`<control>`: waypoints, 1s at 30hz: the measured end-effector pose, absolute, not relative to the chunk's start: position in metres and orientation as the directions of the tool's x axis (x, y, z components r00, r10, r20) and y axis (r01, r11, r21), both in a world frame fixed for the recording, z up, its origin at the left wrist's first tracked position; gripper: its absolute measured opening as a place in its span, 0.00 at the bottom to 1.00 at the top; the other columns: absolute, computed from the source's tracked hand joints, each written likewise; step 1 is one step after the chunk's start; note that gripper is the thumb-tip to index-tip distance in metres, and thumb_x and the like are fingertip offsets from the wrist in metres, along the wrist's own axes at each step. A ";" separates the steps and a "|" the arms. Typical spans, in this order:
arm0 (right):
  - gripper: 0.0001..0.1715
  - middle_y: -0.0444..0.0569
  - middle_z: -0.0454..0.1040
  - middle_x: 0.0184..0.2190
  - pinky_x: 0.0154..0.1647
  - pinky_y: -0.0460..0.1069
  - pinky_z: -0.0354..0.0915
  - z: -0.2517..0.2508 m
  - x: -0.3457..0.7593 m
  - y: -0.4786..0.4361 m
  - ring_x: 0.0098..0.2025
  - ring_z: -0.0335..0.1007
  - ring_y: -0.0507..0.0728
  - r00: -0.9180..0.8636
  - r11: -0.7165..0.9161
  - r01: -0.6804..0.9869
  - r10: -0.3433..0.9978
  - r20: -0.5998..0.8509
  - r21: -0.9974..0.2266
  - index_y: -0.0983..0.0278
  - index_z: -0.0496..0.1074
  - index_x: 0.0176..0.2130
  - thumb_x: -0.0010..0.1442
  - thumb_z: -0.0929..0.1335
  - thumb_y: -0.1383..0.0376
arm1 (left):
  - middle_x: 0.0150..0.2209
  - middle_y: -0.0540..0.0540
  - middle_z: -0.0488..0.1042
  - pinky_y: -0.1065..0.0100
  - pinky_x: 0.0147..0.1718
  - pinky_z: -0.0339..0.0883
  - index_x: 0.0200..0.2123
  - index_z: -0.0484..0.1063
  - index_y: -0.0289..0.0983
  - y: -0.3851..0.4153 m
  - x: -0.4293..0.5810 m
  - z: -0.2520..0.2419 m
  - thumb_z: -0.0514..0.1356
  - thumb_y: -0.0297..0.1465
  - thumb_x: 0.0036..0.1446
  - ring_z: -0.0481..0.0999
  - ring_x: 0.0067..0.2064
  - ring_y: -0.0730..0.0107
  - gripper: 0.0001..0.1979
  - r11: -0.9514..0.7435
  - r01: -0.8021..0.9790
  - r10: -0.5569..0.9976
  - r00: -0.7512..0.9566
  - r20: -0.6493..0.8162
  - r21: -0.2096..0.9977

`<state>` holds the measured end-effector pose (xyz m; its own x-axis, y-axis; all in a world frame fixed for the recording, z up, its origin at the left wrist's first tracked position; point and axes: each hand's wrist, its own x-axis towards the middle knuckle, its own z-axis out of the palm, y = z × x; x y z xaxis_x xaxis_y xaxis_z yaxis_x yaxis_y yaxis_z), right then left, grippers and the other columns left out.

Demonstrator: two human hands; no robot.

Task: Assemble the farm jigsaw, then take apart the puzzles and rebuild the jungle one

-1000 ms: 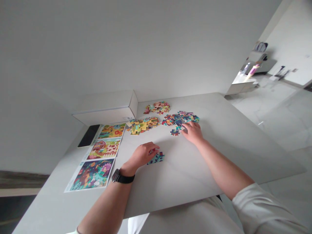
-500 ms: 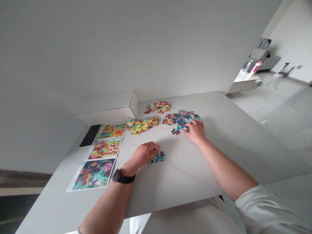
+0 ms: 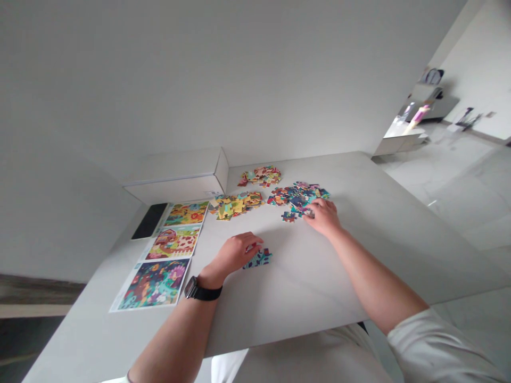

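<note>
Dark puzzle pile point(image 3: 296, 196) is set right at the fingertips of the right hand point(image 3: 325, 217), its near right edge being touched or nearly so; the rest of it is spread leftward and away from the grip. Pile's long axis is laid roughly left to right. Right hand is clearly the nearer one. One loose piece point(image 3: 288, 217) is left just in front of the pile, to the left of the right fingertips.

Right hand: palm turned down, fingers bent, forearm angled in from the lower right. Whether a piece is pinched cannot be told, contact being hidden by the fingers.

Teal puzzle patch point(image 3: 259, 259) is laid on the desk point(image 3: 303, 287) nearer the body, to the left of the right hand, and is partly covered by the left hand point(image 3: 235, 252). Visible part is longer side to side. Left fingers are curled loosely over its far left part, wrist lowered; pressed or grasped, cannot be told.

Yellow pile point(image 3: 237, 205) is placed left of the dark one, pink pile point(image 3: 261, 175) behind. Picture sheets point(image 3: 156, 284) are lined up at left, beside a black phone point(image 3: 150, 221).
</note>
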<state>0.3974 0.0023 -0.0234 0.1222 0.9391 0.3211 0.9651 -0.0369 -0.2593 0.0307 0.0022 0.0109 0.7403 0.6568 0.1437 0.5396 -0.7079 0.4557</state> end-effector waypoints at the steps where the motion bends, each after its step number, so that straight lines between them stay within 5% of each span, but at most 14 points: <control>1: 0.17 0.55 0.76 0.58 0.68 0.66 0.57 -0.023 0.398 0.002 0.58 0.70 0.69 0.123 -0.043 0.966 0.942 0.311 -0.254 0.56 0.84 0.49 0.61 0.76 0.56 | 0.41 0.45 0.82 0.68 0.40 0.70 0.50 0.82 0.42 0.002 0.030 0.011 0.58 0.33 0.72 0.81 0.38 0.66 0.13 -0.707 0.542 0.659 0.738 0.144 0.455; 9: 0.15 0.56 0.77 0.56 0.65 0.64 0.62 -0.019 0.406 0.000 0.58 0.71 0.69 0.118 -0.044 0.964 0.955 0.272 -0.263 0.57 0.84 0.47 0.59 0.77 0.57 | 0.42 0.45 0.83 0.67 0.42 0.72 0.50 0.82 0.43 0.003 0.031 0.011 0.57 0.35 0.73 0.81 0.40 0.65 0.13 -0.696 0.556 0.671 0.729 0.135 0.455; 13: 0.11 0.54 0.81 0.49 0.57 0.60 0.69 -0.014 0.408 0.001 0.51 0.76 0.66 0.106 0.019 0.908 0.956 0.273 -0.418 0.58 0.81 0.44 0.60 0.74 0.61 | 0.42 0.45 0.83 0.67 0.42 0.72 0.50 0.83 0.42 0.003 0.031 0.011 0.58 0.36 0.73 0.81 0.39 0.65 0.13 -0.687 0.561 0.679 0.722 0.131 0.462; 16: 0.07 0.49 0.82 0.37 0.48 0.56 0.71 -0.010 0.406 0.003 0.40 0.77 0.61 0.154 0.033 0.740 0.964 0.217 -0.671 0.58 0.78 0.39 0.62 0.72 0.59 | 0.42 0.45 0.82 0.67 0.42 0.72 0.50 0.82 0.42 0.004 0.030 0.009 0.59 0.36 0.73 0.80 0.39 0.66 0.13 -0.693 0.554 0.672 0.728 0.136 0.461; 20: 0.25 0.47 0.80 0.33 0.41 0.53 0.73 -0.002 0.400 0.003 0.35 0.75 0.57 0.168 -0.003 0.348 0.984 0.060 -0.937 0.59 0.74 0.37 0.52 0.78 0.45 | 0.42 0.45 0.82 0.68 0.42 0.71 0.51 0.82 0.42 0.005 0.030 0.006 0.59 0.36 0.73 0.80 0.39 0.66 0.13 -0.704 0.546 0.663 0.735 0.142 0.454; 23: 0.32 0.46 0.80 0.33 0.39 0.52 0.74 0.006 0.397 0.000 0.34 0.74 0.56 0.153 -0.039 0.159 0.988 -0.014 -0.986 0.60 0.74 0.37 0.44 0.81 0.42 | 0.42 0.45 0.82 0.68 0.42 0.71 0.52 0.83 0.42 0.005 0.031 0.006 0.59 0.38 0.73 0.80 0.39 0.66 0.13 -0.706 0.539 0.656 0.742 0.139 0.460; 30: 0.31 0.46 0.79 0.34 0.41 0.52 0.77 0.014 0.398 -0.003 0.35 0.76 0.54 0.109 -0.065 0.097 0.993 -0.054 -0.993 0.60 0.76 0.38 0.44 0.83 0.44 | 0.46 0.43 0.82 0.65 0.49 0.74 0.51 0.84 0.43 0.001 0.035 0.012 0.66 0.41 0.69 0.82 0.47 0.61 0.13 -0.719 0.469 0.603 0.788 0.124 0.513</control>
<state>0.3984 -0.0033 0.0140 0.1086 0.9926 -0.0541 0.0970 -0.0648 -0.9932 0.0352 0.0014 0.0121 0.7881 0.6029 0.1241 0.4689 -0.7187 0.5134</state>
